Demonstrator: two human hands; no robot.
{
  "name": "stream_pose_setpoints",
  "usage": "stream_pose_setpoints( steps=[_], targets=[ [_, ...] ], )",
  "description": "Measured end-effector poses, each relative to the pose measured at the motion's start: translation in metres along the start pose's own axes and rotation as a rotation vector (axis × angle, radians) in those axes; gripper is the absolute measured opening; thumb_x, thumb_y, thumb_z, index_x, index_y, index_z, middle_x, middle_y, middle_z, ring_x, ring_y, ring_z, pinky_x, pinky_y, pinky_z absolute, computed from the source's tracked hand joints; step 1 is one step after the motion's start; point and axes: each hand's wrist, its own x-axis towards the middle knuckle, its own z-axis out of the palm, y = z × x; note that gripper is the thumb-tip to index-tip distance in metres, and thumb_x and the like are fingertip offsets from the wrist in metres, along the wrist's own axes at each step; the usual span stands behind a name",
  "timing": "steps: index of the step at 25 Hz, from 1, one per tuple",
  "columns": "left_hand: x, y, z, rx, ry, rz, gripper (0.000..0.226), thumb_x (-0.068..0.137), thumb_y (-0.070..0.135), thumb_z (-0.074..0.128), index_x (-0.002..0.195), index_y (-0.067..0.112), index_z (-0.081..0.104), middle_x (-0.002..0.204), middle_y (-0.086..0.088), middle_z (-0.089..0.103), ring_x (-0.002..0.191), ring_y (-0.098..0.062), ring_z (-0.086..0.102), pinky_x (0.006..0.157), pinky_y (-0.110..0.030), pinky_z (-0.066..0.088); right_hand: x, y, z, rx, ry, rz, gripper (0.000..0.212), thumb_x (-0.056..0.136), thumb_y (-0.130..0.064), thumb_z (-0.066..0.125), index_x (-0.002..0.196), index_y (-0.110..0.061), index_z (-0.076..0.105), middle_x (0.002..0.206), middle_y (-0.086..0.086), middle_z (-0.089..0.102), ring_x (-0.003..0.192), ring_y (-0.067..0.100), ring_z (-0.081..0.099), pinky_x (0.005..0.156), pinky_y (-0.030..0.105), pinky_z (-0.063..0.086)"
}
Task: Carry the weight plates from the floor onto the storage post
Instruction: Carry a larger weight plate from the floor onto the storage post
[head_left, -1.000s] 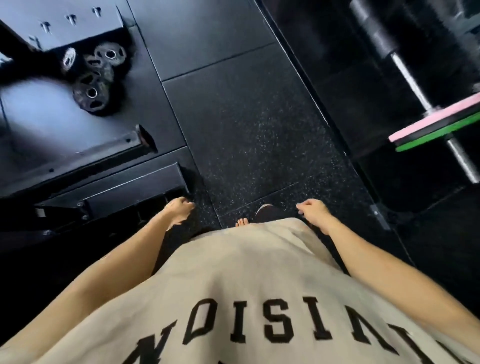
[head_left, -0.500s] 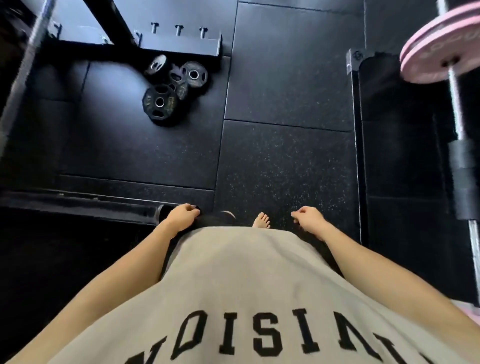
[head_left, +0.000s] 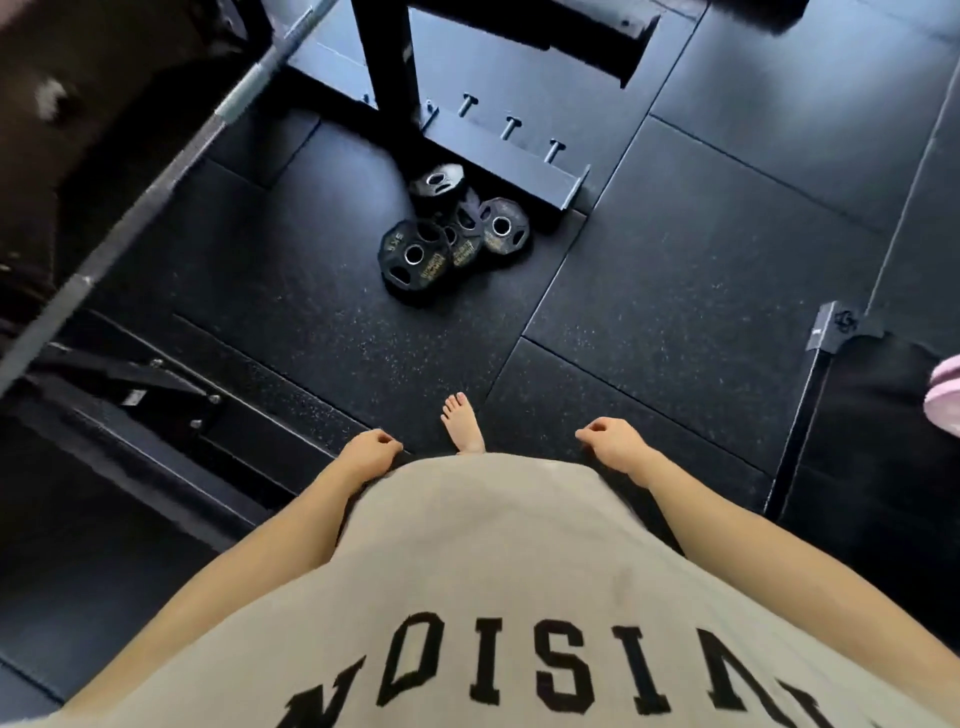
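Note:
Several small black weight plates lie in a loose pile on the dark rubber floor ahead: a larger one (head_left: 415, 254) in front, a smaller one (head_left: 503, 226) to its right, another (head_left: 439, 183) tilted behind them. Just beyond stands a black rack base (head_left: 519, 166) with short steel storage pegs (head_left: 511, 127) sticking up. My left hand (head_left: 370, 451) hangs at my side, fingers loosely curled, holding nothing. My right hand (head_left: 613, 446) hangs the same way, empty. Both are well short of the plates.
A barbell shaft (head_left: 156, 176) crosses diagonally at the upper left over a black frame (head_left: 156, 384). A black platform edge with a metal bracket (head_left: 831, 332) lies to the right, with a pink plate (head_left: 945, 400) at the frame edge. My bare foot (head_left: 462, 423) steps forward.
The view has swung right to left and I have walked closer to the plate pile, which now sits ahead at centre. Both hands still hang empty.

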Motion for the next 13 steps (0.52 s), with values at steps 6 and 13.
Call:
stream_pose_setpoints(
  steps=[6, 13],
  targets=[
    [0.065, 0.085, -0.092, -0.232, 0.114, -0.060, 0.019, 0.096, 0.026, 0.054, 0.105, 0.013, 0.065, 0.099, -0.010, 0.069, 0.090, -0.026, 0.064, 0.076, -0.033, 0.050, 0.088, -0.132, -0.085, -0.075, -0.019, -0.122, 0.014, 0.094, -0.023, 0.059, 0.094, -0.012, 0.067, 0.099, 0.012, 0.068, 0.084, 0.023, 0.057, 0.076, 0.031, 0.043],
    [0.130, 0.147, -0.124, -0.419, 0.172, -0.255, 0.013, 0.096, 0.026, 0.053, 0.101, 0.019, 0.062, 0.101, -0.007, 0.069, 0.098, -0.029, 0.066, 0.083, -0.038, 0.053, 0.210, -0.253, -0.134, -0.193, -0.231, -0.109, 0.016, 0.095, -0.023, 0.058, 0.085, -0.013, 0.064, 0.084, 0.007, 0.068, 0.077, 0.022, 0.061, 0.078, 0.041, 0.052]
  ],
)
